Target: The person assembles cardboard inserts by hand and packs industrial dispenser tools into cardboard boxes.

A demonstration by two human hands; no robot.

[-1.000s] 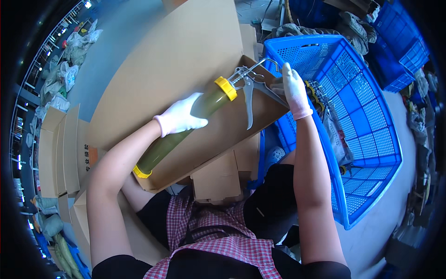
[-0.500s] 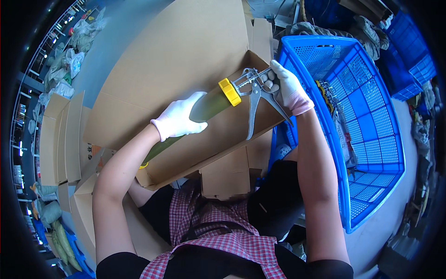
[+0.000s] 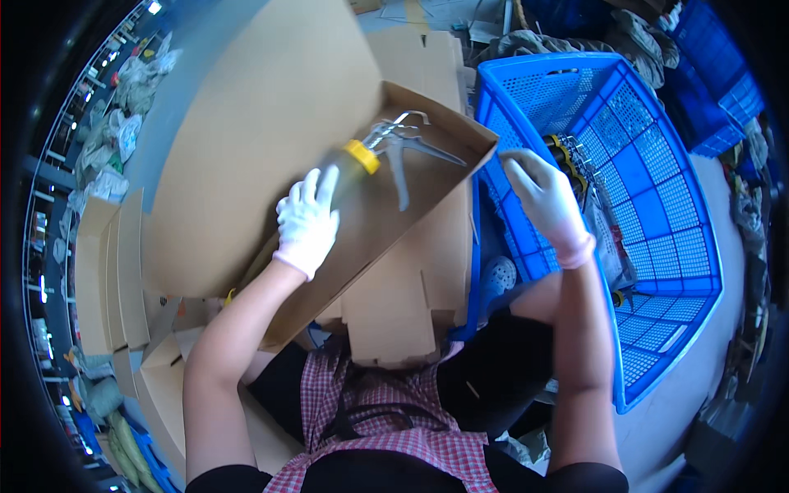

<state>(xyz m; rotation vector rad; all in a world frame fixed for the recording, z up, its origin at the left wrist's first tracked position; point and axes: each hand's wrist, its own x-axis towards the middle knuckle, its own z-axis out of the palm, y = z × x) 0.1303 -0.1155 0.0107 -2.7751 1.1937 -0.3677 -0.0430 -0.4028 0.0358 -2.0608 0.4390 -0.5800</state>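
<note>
A caulking gun (image 3: 353, 167) with a dull green barrel, yellow end rings and a silver trigger handle lies slantwise inside a long open cardboard box (image 3: 374, 251). Its handle and hooked rod point to the far right end of the box. Over the barrel is my left hand (image 3: 307, 223) in a white glove, fingers stretched and apart; whether it touches the barrel I cannot tell. My right hand (image 3: 542, 200), gloved too, hovers empty between the box and the blue crate, its fingers loosely extended. My left hand and forearm hide part of the barrel.
The large blue plastic crate (image 3: 622, 353) on the right holds several more caulking guns (image 3: 567, 160). The box's tall lid (image 3: 246, 148) stands up on the far side. More cardboard boxes (image 3: 103, 271) are at the left, and blue crates (image 3: 715, 99) at the far right.
My right hand has let go of the gun's handle and moved right toward the crate. The gun has gone lower into the box, and my left hand's fingers have opened off the barrel.
</note>
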